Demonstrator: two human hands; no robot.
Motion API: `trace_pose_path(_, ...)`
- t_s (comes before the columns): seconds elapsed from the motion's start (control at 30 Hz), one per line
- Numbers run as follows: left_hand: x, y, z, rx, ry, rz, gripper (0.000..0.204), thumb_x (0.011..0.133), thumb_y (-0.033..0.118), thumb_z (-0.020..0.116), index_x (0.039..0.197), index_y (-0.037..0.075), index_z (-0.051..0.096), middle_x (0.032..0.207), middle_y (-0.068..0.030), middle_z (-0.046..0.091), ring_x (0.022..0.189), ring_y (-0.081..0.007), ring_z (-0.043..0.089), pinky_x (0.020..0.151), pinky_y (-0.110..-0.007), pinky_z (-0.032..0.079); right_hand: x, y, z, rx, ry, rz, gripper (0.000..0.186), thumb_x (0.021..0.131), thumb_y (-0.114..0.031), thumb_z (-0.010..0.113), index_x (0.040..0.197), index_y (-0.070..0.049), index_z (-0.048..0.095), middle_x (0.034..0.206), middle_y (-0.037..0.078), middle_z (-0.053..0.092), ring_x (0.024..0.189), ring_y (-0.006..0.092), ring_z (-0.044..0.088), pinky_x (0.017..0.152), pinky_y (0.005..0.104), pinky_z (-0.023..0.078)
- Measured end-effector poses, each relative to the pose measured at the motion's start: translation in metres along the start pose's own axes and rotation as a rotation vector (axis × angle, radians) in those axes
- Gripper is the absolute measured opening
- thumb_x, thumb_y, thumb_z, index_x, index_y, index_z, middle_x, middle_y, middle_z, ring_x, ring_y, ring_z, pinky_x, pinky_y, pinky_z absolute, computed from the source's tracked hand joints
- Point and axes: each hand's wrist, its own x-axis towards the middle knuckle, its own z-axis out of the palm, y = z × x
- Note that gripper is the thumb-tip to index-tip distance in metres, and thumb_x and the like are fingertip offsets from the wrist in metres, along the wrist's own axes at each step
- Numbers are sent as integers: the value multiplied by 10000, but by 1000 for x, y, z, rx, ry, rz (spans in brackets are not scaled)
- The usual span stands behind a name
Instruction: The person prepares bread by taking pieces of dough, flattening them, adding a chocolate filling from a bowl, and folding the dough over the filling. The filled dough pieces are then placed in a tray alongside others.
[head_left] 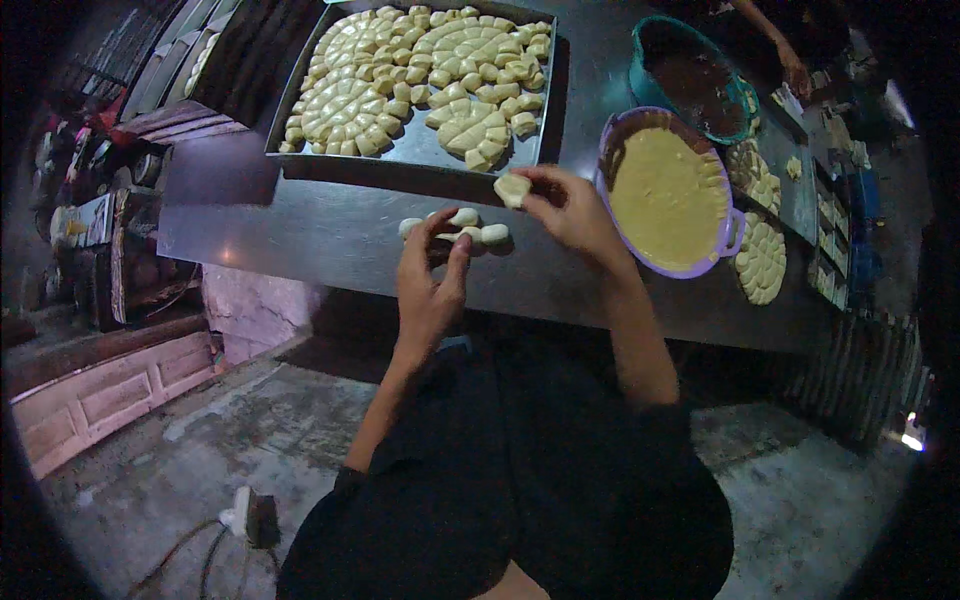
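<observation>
My right hand (pixel 578 218) is raised over the metal tabletop, its fingers and thumb pinching a small flattened piece of pale dough (pixel 512 190). To its left, my left hand (pixel 432 285) reaches over small rounded dough pieces (pixel 492 235) at the table. Its thumb and curved forefinger close around a thin part of one piece. Another dough lump (pixel 464 217) lies just beyond these fingers. Beyond both hands stands a large metal baking tray (pixel 400 169) holding clusters of shaped dough (pixel 345 110) with a glossy surface. The undersides of my left fingers are hidden.
Close to my right forearm is a purple basin (pixel 680 271) of yellow batter-like mixture. A green basin (pixel 637 75) with dark contents stands behind it. More shaped dough (pixel 762 262) lies at right. Another person's hand (pixel 795 75) shows at upper right. The table's near edge faces me.
</observation>
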Motion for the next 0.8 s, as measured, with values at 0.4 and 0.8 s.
trace_pose_path(0.4, -44, 77, 94, -334, -362, 173, 258, 1013, 109, 449, 1203, -9, 577, 1023, -83, 620, 954, -148, 584, 850, -291, 481, -136, -70, -56, 498, 319, -415, 268, 825, -8, 746, 1085, -6, 685, 1148, 122, 661, 1066, 174, 627, 930, 332, 520)
trace_pose_path(0.8, 16, 73, 178, -1010, -307, 849, 432, 951, 480, 563, 1014, 55, 518, 826, -140, 617, 742, -228, 610, 688, -372, 540, -116, -103, -51, 419, 217, -328, 746, 851, -50, 715, 1477, -45, 310, 1282, 93, 555, 1101, 130, 571, 970, 308, 464)
